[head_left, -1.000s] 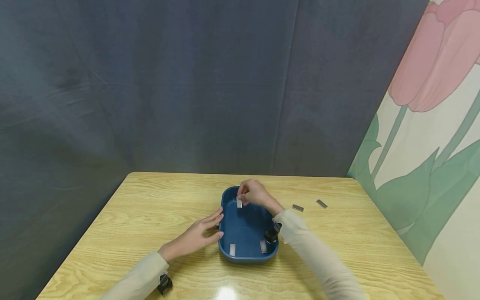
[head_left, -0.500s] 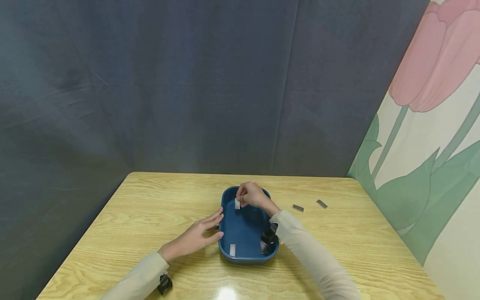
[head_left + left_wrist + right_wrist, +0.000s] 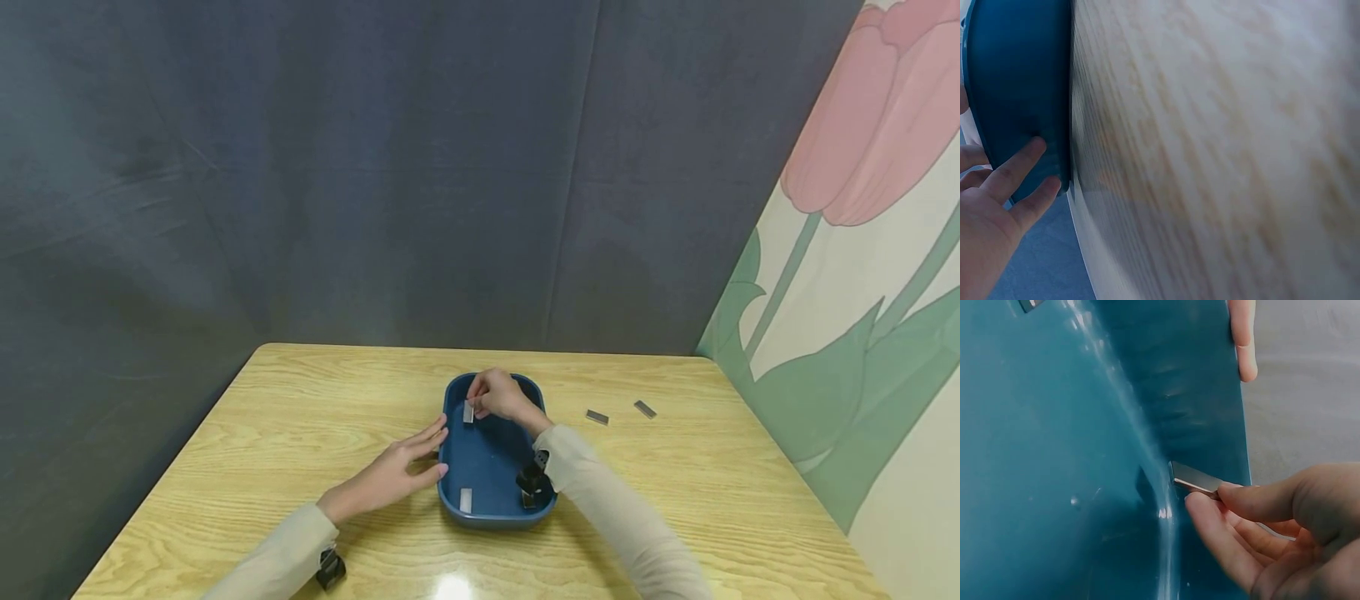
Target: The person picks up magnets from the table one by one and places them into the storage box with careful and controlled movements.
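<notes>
A blue plastic basin [image 3: 491,467] sits on the wooden table. My right hand [image 3: 501,395] reaches into its far left part, pinching a small flat metal bar [image 3: 1194,478] between thumb and fingers. In the right wrist view, the bar's free end is close to where the basin's wall curves into its floor. Straight, spread fingers of my left hand [image 3: 386,475] touch the basin's left side, and the left wrist view shows fingertips against the outer wall [image 3: 1022,69]. Inside the near end lies a similar bar [image 3: 466,501] at left; another [image 3: 528,501] at right is partly covered by the wrist camera.
Two more metal bars lie on the table right of the basin, one nearer [image 3: 597,417] and one farther out [image 3: 644,408]. A dark curtain [image 3: 375,183] hangs behind the table's far edge. A tulip-painted wall [image 3: 840,317] stands at the right.
My right hand has shifted slightly left and toward me with the bar, its wrist camera now covering more of the near right bar. The left hand and basin have stayed put.
</notes>
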Action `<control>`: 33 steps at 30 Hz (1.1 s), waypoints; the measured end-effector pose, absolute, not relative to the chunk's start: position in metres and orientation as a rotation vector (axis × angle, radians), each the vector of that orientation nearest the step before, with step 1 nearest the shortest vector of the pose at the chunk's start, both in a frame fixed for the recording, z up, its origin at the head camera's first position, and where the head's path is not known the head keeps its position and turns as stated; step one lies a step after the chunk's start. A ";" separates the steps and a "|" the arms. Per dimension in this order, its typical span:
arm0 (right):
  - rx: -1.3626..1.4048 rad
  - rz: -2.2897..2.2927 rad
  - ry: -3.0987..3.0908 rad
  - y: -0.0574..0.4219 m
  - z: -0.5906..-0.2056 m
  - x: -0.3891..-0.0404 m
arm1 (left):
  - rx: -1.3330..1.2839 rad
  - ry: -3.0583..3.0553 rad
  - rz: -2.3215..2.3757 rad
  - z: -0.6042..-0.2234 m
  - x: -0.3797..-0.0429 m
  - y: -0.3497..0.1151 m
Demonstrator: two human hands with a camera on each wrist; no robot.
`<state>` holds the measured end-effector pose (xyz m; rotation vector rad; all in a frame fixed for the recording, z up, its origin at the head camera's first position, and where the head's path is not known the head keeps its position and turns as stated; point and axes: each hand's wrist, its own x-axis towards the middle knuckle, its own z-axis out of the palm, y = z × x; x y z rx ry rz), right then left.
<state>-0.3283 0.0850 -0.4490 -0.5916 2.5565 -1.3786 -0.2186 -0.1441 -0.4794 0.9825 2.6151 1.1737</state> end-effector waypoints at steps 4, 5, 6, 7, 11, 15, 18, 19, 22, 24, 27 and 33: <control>-0.598 -1.381 2.553 0.085 -0.449 -0.329 | 0.983 2.616 1.173 -0.479 -0.218 -0.144; -0.600 -1.385 2.549 0.085 -0.449 -0.329 | 0.989 2.618 1.174 -0.479 -0.218 -0.144; -0.600 -1.390 2.545 0.085 -0.450 -0.330 | 0.996 2.621 1.174 -0.479 -0.218 -0.144; -0.599 -1.396 2.540 0.084 -0.450 -0.330 | 1.000 2.624 1.172 -0.479 -0.218 -0.144; -0.600 -1.407 2.523 0.083 -0.451 -0.330 | 1.010 2.630 1.170 -0.481 -0.219 -0.144; -0.635 -1.380 2.523 0.082 -0.453 -0.330 | 1.007 2.631 1.178 -0.482 -0.219 -0.144; -0.653 -1.362 2.523 0.080 -0.453 -0.328 | 1.003 2.627 1.186 -0.481 -0.219 -0.144; -0.657 -1.359 2.521 0.080 -0.453 -0.328 | 1.000 2.625 1.189 -0.481 -0.219 -0.144; -0.649 -1.356 2.518 0.079 -0.452 -0.327 | 0.997 2.623 1.190 -0.480 -0.219 -0.144; -0.640 -1.355 2.511 0.078 -0.454 -0.327 | 0.997 2.626 1.187 -0.481 -0.219 -0.144; -0.631 -1.353 2.505 0.077 -0.457 -0.328 | 0.988 2.625 1.187 -0.481 -0.219 -0.144; -0.608 -1.355 2.506 0.076 -0.458 -0.327 | 0.993 2.617 1.197 -0.482 -0.219 -0.144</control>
